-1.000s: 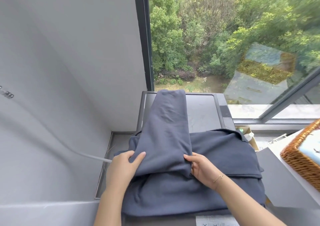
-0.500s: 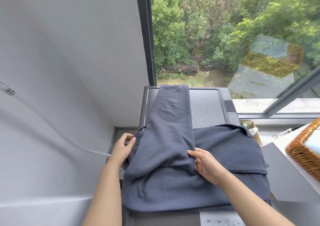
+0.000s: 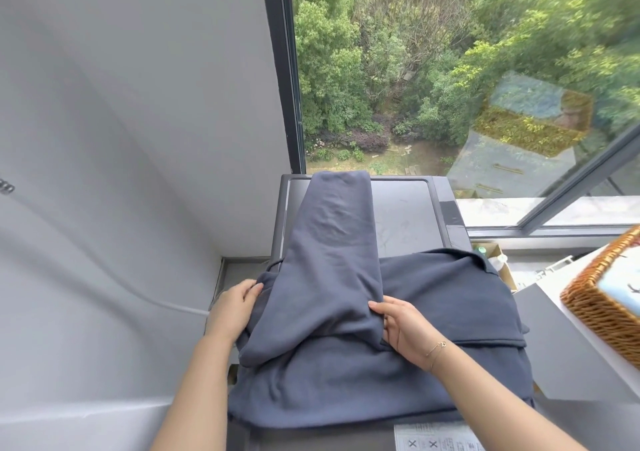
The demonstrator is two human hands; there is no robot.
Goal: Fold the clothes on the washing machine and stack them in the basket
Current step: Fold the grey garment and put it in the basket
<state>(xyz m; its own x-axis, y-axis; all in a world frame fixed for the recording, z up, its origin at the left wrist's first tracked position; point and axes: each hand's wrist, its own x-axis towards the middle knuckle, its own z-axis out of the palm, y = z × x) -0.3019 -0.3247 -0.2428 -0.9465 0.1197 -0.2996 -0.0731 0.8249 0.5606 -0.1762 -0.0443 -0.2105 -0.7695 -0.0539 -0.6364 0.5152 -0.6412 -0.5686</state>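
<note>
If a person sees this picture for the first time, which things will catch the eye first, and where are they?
First comes the dark blue-grey garment, spread over the washing machine in the lower middle, with one long part reaching toward the window. The left hand holds its left edge and the right hand presses on its middle. A wicker basket sits at the right edge.

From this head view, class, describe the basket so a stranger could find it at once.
Start at the dark grey washing machine under the window, then look right to the picture's edge. There sits the brown woven wicker basket, the only woven thing, holding something pale blue.
</note>
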